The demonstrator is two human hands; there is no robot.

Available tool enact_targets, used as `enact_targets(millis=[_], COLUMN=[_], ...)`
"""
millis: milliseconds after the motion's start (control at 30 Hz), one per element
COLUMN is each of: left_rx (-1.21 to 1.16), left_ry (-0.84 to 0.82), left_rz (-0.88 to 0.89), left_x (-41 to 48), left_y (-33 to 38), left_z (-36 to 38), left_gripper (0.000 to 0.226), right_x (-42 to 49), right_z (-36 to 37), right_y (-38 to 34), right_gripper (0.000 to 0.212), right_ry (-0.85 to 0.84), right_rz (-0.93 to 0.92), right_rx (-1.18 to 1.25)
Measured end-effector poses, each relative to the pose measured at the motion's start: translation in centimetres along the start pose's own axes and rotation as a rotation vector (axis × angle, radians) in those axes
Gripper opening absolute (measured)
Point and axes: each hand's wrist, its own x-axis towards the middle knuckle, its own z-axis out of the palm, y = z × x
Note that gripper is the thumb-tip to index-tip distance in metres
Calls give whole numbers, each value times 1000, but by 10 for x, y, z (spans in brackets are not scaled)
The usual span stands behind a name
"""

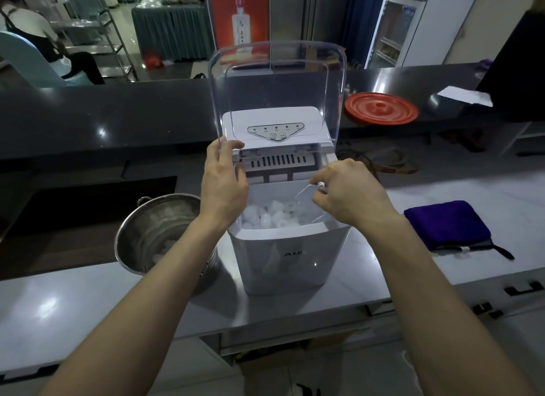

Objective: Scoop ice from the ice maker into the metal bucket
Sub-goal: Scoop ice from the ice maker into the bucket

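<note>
Starting at lower left of the frame: metal bucket [159, 233] upright on the table [88, 307], just beside the ice maker's left wall, with a few pieces of ice [165, 218] already lying inside. Judged from that, partly done, yet far from a full bucket.

Moving right: left hand [224, 183] raised to the lower left edge of the clear lid [277, 71], grip closed on that edge, propping the lid upright above the ice maker [283, 254]. In the middle, below the lid: open basket heaped with ice cubes [271, 216], plenty left to move.

Right of centre: right hand [351, 195] over the basket's right side, grip pinched on the handle of a clear scoop [309, 195], bowl angled down toward the cubes. Probably about to dig for a load, then carrying it leftward over the bucket's rim and tipping out, repeated as needed.

Farther right: purple cloth [445, 224] folded on the table, well apart from the maker; red round lid [382, 108] on the dark table behind, upper right.

Hard to make out: scoop's outline, transparent against white cubes, so loaded or empty, cannot tell. Bucket's right side hidden behind the left forearm, touching the maker or not unclear, amount of ice inside only partly seen. Left fingertips blurred through the lid's plastic.
</note>
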Motion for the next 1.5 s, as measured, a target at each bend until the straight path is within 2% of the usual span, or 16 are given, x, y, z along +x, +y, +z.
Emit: enact_targets(millis=[200, 333, 500, 633, 900, 1500], left_rx=[10, 19, 11, 6, 0, -29], left_ry=[-7, -1, 4, 9, 13, 11], left_rz=[-12, -7, -13, -18, -25, -42], left_x=[0, 0, -1, -1, -2, -1], left_y=[1, 3, 3, 4, 5, 4], left_z=[0, -1, 0, 0, 0, -2], left_gripper=[49, 50, 51, 52, 50, 47], right_x=[0, 2, 8, 14, 23, 29], right_z=[13, 18, 24, 27, 54, 56], right_y=[-15, -10, -12, -16, -16, -16], right_gripper=[26, 27, 21, 16, 11, 27], right_ry=[-87, -10, -83, -126, -268, -322], right_rz=[40, 27, 40, 30, 123, 237], right_rx=[81, -91, -230, -228, 81, 189])
